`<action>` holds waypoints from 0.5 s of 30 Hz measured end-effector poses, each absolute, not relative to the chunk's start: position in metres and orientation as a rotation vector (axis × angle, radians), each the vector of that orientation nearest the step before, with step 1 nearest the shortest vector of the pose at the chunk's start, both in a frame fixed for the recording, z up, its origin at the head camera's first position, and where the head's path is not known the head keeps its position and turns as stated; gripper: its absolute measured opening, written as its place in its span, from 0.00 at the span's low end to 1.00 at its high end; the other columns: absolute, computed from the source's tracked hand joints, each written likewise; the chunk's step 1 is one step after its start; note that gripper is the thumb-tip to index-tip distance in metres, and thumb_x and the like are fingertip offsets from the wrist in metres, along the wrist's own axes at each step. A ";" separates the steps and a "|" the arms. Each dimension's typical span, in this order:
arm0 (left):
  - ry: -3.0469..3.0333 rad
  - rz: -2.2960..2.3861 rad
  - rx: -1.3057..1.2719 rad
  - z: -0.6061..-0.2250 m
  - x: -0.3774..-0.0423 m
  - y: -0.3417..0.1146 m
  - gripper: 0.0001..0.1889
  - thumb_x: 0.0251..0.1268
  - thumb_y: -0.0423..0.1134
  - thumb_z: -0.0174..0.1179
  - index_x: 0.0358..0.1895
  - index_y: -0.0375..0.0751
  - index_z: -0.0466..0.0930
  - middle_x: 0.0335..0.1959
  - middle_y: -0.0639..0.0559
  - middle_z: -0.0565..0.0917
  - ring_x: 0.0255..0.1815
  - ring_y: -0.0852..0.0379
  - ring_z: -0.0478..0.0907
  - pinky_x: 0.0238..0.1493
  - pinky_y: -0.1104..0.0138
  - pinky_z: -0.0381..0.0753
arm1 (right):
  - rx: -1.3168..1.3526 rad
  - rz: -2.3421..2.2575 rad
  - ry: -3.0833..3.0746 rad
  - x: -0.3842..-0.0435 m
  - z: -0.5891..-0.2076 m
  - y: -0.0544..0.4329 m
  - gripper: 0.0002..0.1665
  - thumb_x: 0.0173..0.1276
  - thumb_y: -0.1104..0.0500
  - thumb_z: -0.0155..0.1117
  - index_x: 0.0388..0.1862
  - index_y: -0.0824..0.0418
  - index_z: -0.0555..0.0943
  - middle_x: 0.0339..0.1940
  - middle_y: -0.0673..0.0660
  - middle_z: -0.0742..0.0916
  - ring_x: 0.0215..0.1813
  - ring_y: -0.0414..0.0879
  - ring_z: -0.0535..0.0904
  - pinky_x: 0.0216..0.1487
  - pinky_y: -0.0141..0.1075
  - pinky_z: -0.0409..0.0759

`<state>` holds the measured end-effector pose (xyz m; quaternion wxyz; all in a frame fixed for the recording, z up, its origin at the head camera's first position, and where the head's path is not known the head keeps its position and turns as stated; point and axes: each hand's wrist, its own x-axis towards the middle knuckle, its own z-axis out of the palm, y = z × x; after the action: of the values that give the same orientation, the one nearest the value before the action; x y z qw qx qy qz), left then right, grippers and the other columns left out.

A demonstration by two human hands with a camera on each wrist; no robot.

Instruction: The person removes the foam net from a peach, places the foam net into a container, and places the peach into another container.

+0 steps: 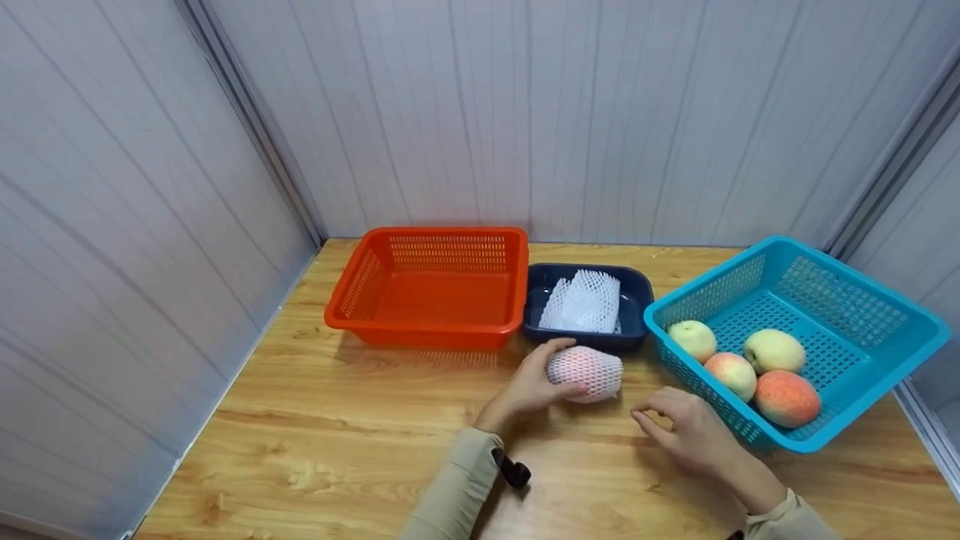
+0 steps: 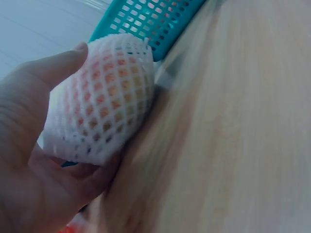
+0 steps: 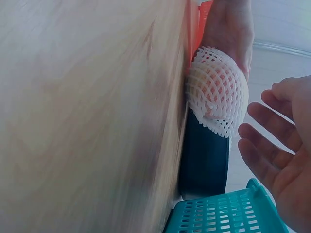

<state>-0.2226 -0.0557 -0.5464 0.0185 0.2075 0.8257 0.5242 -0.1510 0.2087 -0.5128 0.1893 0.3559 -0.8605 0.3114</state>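
A peach in a white foam net sleeve (image 1: 586,373) is in my left hand (image 1: 536,382), just in front of the dark blue tray. In the left wrist view the thumb lies along one side of the netted peach (image 2: 107,97) and the fingers curl under the other; reddish skin shows through the mesh. My right hand (image 1: 686,431) is apart from it, beside the teal basket, its fingers loosely bent with nothing in them. In the right wrist view these fingers (image 3: 272,131) point toward the sleeve's near end.
The teal basket (image 1: 922,330) on the right holds several bare peaches (image 1: 787,397). Folded white foam nets (image 1: 592,301) lie in the dark blue tray (image 1: 636,289) at the back. An orange-red basket (image 1: 427,335) stands left of it. Panel walls (image 1: 600,120) enclose the wooden table (image 1: 337,435).
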 end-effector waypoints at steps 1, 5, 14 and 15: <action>2.559 1.624 0.646 -0.548 -0.223 -0.055 0.37 0.47 0.47 0.77 0.63 0.48 0.72 0.58 0.55 0.76 0.56 0.59 0.73 0.59 0.62 0.70 | 1.004 0.877 -2.416 -0.151 -0.513 0.209 0.08 0.55 0.67 0.74 0.30 0.55 0.85 0.30 0.42 0.84 0.32 0.40 0.80 0.32 0.35 0.80; 2.511 1.664 0.610 -0.549 -0.226 -0.051 0.32 0.44 0.43 0.78 0.57 0.55 0.74 0.52 0.60 0.79 0.50 0.59 0.76 0.53 0.63 0.74 | 1.014 0.877 -2.406 -0.152 -0.511 0.210 0.08 0.55 0.67 0.73 0.31 0.56 0.86 0.30 0.42 0.84 0.32 0.40 0.80 0.32 0.34 0.80; 2.513 1.733 0.565 -0.553 -0.226 -0.049 0.32 0.38 0.39 0.79 0.50 0.57 0.72 0.46 0.58 0.78 0.47 0.59 0.75 0.48 0.64 0.75 | 0.935 0.986 -2.513 -0.158 -0.513 0.212 0.06 0.59 0.66 0.71 0.36 0.59 0.85 0.32 0.46 0.85 0.32 0.39 0.79 0.31 0.39 0.81; 2.513 1.737 0.558 -0.554 -0.225 -0.049 0.32 0.38 0.39 0.79 0.49 0.57 0.72 0.47 0.58 0.78 0.47 0.59 0.75 0.48 0.64 0.75 | 0.903 1.028 -2.560 -0.158 -0.514 0.211 0.07 0.61 0.66 0.70 0.38 0.60 0.85 0.34 0.48 0.86 0.34 0.40 0.80 0.32 0.40 0.82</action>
<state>-0.2253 -0.0490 -0.5543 0.0181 0.1795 0.8092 0.5591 -0.1582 0.2110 -0.5141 0.1191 0.3088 -0.8756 0.3517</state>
